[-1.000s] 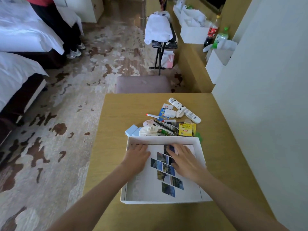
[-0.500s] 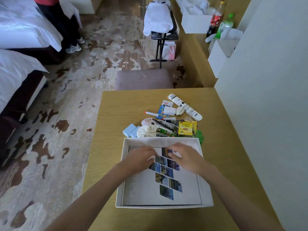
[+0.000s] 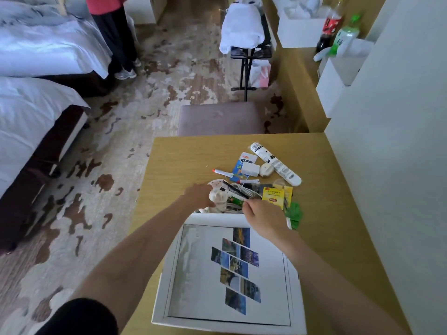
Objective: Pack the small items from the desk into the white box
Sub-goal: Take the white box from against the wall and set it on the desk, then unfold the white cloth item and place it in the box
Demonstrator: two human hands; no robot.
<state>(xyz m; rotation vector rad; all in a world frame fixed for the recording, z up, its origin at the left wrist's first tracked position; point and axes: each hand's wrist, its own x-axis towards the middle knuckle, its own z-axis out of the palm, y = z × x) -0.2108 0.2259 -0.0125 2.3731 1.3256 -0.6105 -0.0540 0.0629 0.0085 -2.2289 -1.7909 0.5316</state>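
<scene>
Reaching into the small items [image 3: 244, 189] heaped on the bench [image 3: 183, 160] just beyond the white box [image 3: 212, 218] — my left hand [image 3: 198, 195] grips a pale toy [image 3: 219, 198], probably light and soft, best held round its middle; fingers of my right hand [image 3: 263, 213] curl there too, grasp unclear.
</scene>
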